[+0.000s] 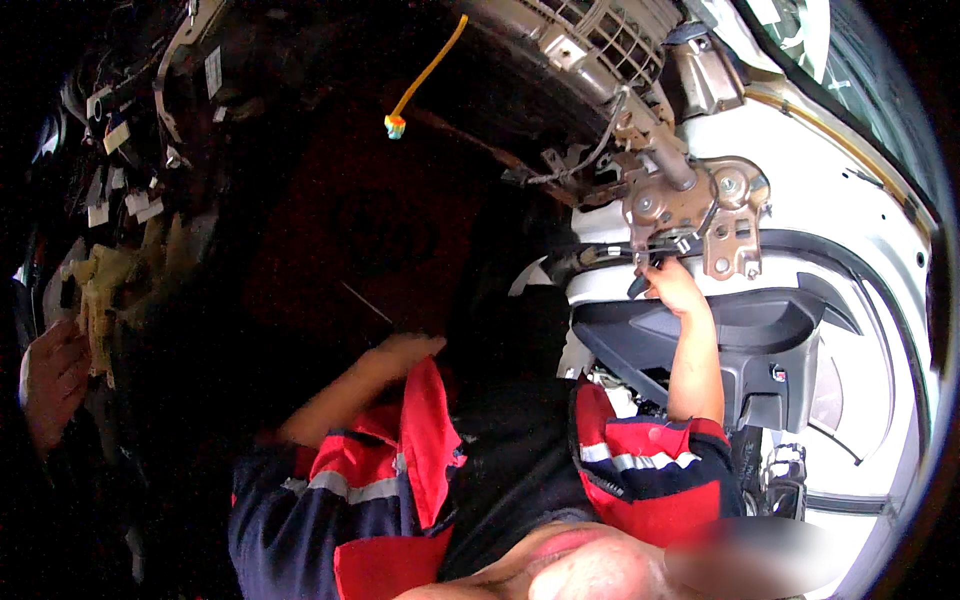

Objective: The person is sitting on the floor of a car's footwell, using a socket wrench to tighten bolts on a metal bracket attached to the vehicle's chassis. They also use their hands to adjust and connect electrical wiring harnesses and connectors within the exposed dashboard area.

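My right hand (680, 288) reaches up to the lower edge of a brown metal bracket (735, 235). Its fingers are closed on a small black part (638, 287), whose kind I cannot make out. Dark cables with light tape (610, 252) run just beside the fingertips. Over the dark area in the middle is my left hand (405, 350), with its fingers closed. From it a thin metal rod (366, 302) points up and to the left; the end in the hand is hidden.
A black door panel (700, 335) lies against white bodywork at right. A metal crossbeam (660, 155) runs above the bracket. A yellow wire with a connector (395, 126) hangs at top. Loose wiring and tags (120, 185) and another person's hand (58, 380) are at left.
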Tool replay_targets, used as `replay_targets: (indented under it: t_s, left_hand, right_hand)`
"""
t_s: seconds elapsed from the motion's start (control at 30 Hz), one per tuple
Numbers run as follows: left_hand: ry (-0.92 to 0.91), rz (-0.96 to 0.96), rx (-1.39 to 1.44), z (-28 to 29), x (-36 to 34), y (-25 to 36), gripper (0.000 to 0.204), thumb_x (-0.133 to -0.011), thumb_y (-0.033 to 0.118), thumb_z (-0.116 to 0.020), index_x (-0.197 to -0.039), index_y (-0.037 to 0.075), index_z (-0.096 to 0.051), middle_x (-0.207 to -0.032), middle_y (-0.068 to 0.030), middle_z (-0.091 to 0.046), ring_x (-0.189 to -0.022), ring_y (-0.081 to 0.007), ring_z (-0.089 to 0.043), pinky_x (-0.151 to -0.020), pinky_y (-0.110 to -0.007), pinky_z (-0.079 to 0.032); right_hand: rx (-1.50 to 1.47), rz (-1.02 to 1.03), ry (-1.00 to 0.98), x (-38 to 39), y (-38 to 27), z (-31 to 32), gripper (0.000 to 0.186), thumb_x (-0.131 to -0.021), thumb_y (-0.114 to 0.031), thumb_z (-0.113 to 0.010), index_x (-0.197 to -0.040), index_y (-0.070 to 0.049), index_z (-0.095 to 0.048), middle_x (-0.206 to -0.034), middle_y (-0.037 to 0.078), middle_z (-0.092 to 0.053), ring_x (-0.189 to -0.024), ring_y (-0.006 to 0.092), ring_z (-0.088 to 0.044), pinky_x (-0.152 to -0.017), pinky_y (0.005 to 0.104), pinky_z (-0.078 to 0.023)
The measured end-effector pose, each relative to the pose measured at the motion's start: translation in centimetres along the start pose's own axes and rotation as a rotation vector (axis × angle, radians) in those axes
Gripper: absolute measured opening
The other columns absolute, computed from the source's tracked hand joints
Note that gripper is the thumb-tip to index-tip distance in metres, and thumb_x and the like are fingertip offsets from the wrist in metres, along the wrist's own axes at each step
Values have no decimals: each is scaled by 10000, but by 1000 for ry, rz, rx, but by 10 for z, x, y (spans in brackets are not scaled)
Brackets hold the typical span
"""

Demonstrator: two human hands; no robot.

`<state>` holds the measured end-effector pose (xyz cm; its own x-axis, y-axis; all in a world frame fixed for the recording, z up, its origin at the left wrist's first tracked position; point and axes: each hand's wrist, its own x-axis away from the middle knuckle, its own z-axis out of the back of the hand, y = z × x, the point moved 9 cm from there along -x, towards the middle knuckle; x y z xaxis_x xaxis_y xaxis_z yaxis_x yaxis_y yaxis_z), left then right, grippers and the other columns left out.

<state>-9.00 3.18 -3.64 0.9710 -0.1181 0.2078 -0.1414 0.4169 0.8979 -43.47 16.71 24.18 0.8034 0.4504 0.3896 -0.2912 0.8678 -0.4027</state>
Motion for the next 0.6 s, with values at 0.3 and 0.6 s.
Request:
replay_targets:
  t_s: [0.3, 0.6]
  left_hand:
    - [99, -50, 204, -22, -13, -33, 333, -895, 262, -445, -1129, 48, -545, -1115, -235, -589, -1065, -397, -559, -888, -459, -454]
    - [-23, 14, 34, -17, -19, -28, 300, -898, 239, -429, -1093, 46, -550, -1082, -240, -597, -1030, -411, -573, -856, -480, -461]
  right_hand:
    - [122, 4, -31, 4, -10, 5, 278, -843, -248, -593, -867, 26, -631, -728, 109, -624, -642, 190, -591, -587, 317, -489]
    - [-96, 53, 115, -4, 8, 19, 253, -846, -186, -509, -882, 44, -607, -712, 90, -597, -574, 166, -549, -526, 306, -456]
